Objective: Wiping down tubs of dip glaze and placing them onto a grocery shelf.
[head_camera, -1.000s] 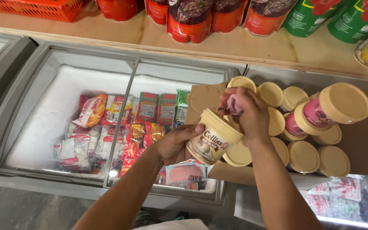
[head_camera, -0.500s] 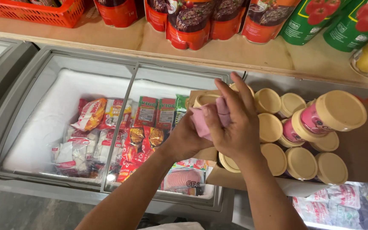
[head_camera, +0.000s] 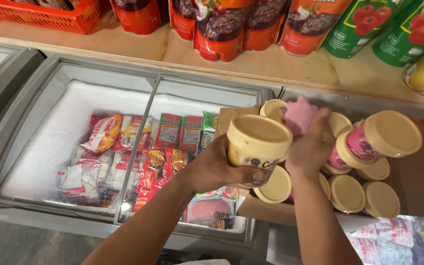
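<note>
Near the middle of the frame the left hand [head_camera: 217,169] is gripping a cream-coloured lidded tub [head_camera: 257,147], fingers wrapped around its lower wall, holding it tilted just above the edge of a cardboard box [head_camera: 266,208]. The right hand [head_camera: 310,147], a little to the right, is closing loosely around a pink cloth [head_camera: 299,115] and is pressing it near the tub's far rim. In the box, at centre right, more tubs with cream lids [head_camera: 364,194] are sitting packed together, and one pink-sided tub [head_camera: 384,137] is lying on its side on top of them. As a judgement, the held tub could be slipping, since only one hand is bearing it at a tilt and its wall may be cold and damp; it would then drop onto the lids below or into the open chest. The sideways tub is also looking unsteady and a nudge from the right wrist could be rolling it off. The box itself is resting partly over the chest freezer [head_camera: 40,88], whose sliding glass lid [head_camera: 138,147] is covering frosted walls and bright frozen packets [head_camera: 123,157] at centre left. Along the top of the frame a wooden shelf [head_camera: 271,64] is carrying red drink bottles [head_camera: 222,24], green ones [head_camera: 364,27] and an orange crate [head_camera: 50,12].
</note>
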